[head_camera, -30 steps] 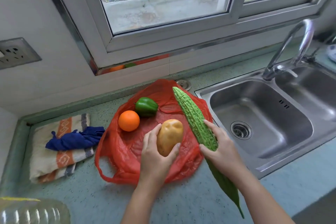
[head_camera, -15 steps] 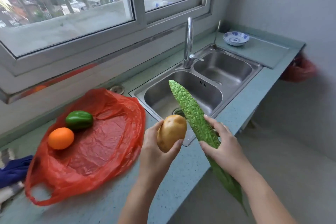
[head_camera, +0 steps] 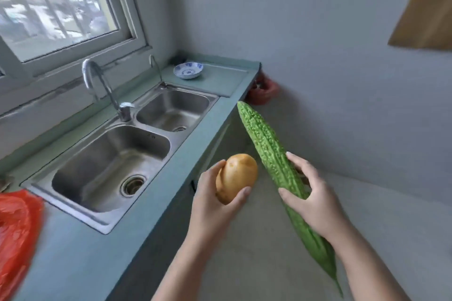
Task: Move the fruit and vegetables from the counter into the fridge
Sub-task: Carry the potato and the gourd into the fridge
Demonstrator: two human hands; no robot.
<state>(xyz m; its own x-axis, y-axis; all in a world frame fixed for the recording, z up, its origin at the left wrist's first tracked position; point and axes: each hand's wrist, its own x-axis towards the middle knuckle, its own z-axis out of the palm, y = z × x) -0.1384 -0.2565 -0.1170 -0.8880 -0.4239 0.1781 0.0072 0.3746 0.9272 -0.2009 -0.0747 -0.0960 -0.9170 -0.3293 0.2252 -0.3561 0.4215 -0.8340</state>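
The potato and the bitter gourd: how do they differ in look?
The potato is short and oval; the bitter gourd is long and tapers to points. The potato is yellow-brown and smooth; the bitter gourd is green and bumpy. The left hand grips the potato, the right hand the bitter gourd. Both are held in the air.

The left hand is cupping a potato and the right hand is gripping a long bitter gourd at its middle, both out beyond the front edge of the worktop. A patterned bowl is sitting near its far corner; a red bag is lying beside the sink.
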